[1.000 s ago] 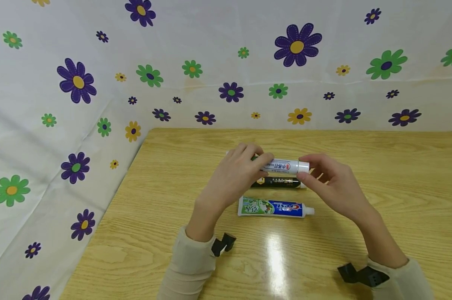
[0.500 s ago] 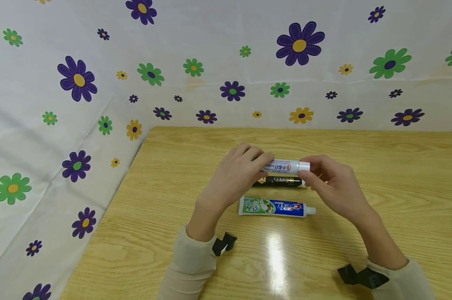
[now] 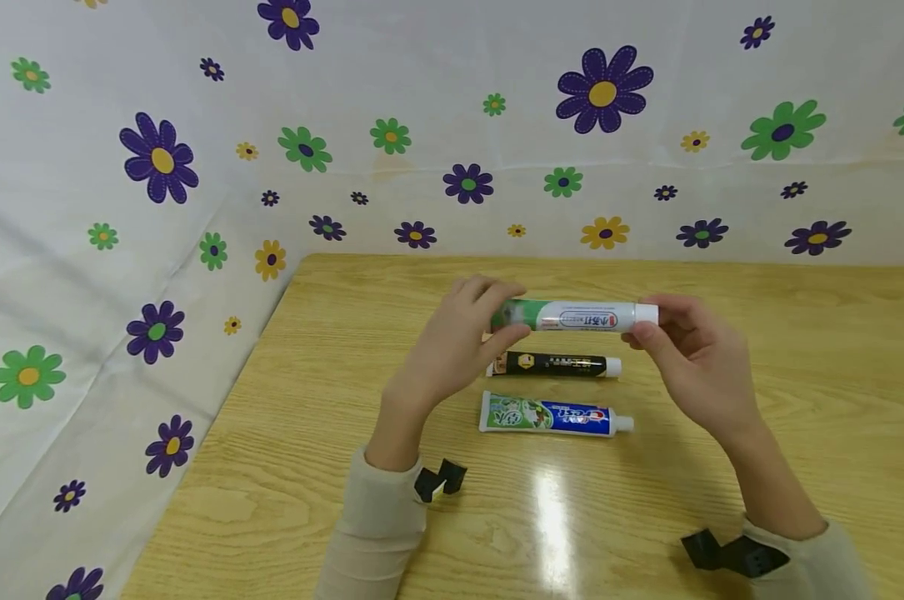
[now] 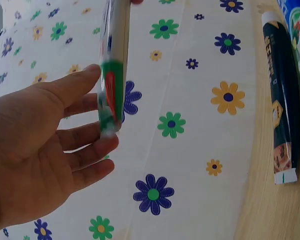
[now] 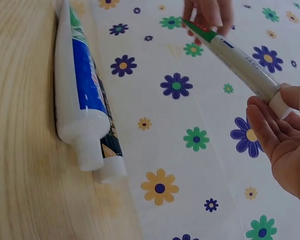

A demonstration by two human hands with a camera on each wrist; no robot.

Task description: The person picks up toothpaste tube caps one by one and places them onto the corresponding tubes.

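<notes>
A white and green toothpaste tube [image 3: 582, 317] is held level above the far part of the table, its white cap pointing right. My right hand [image 3: 702, 367] pinches it at the cap between thumb and fingers. Round the flat green tail end, my left hand [image 3: 444, 342] has its thumb on one side and fingers on the other, as the left wrist view shows of the tube [image 4: 113, 70]. Nearer to me, a black toothpaste tube [image 3: 560, 365] lies on the table. Nearest lies a green and blue Crest toothpaste tube [image 3: 549, 417]. Both point their caps right.
The wood-grain table [image 3: 272, 483] ends at the back and left against a white cloth [image 3: 392, 75] printed with flowers. Black wrist mounts [image 3: 736, 554] sit at both sleeves. A bright light reflection crosses the table's front.
The white and green tube has moved up and to the right, with my right hand still at its cap. My left hand has slid toward the tail, baring more of the tube and the black one.
</notes>
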